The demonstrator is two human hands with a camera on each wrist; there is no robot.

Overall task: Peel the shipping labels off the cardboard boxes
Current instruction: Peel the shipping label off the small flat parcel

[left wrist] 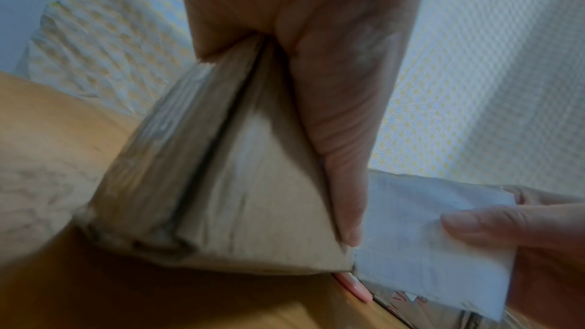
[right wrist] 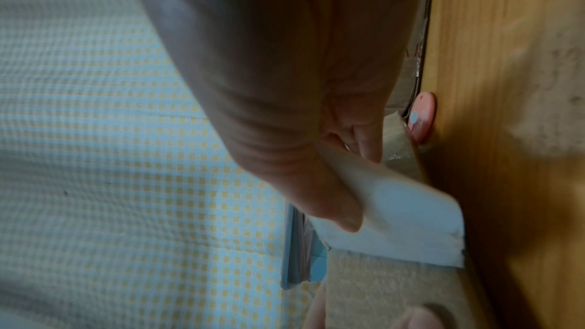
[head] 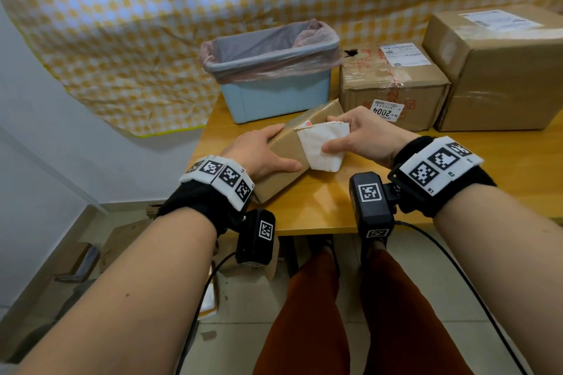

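Observation:
A small flat cardboard box (head: 283, 161) lies tilted on the wooden table (head: 320, 210) in front of me. My left hand (head: 262, 152) grips its near end, thumb on top and fingers curled over the far edge. A white shipping label (head: 323, 146) is partly lifted off the box, blank side up. My right hand (head: 362, 137) pinches that label between thumb and fingers. In the left wrist view the box (left wrist: 228, 184) fills the middle, with the label (left wrist: 421, 239) at lower right. The right wrist view shows the label (right wrist: 402, 219) under my thumb.
A light blue bin (head: 274, 76) lined with a pink bag stands behind the small box. A medium box (head: 393, 85) with two labels and a large box (head: 499, 70) with one label sit at the back right. A small pink round thing (right wrist: 422, 116) lies on the table.

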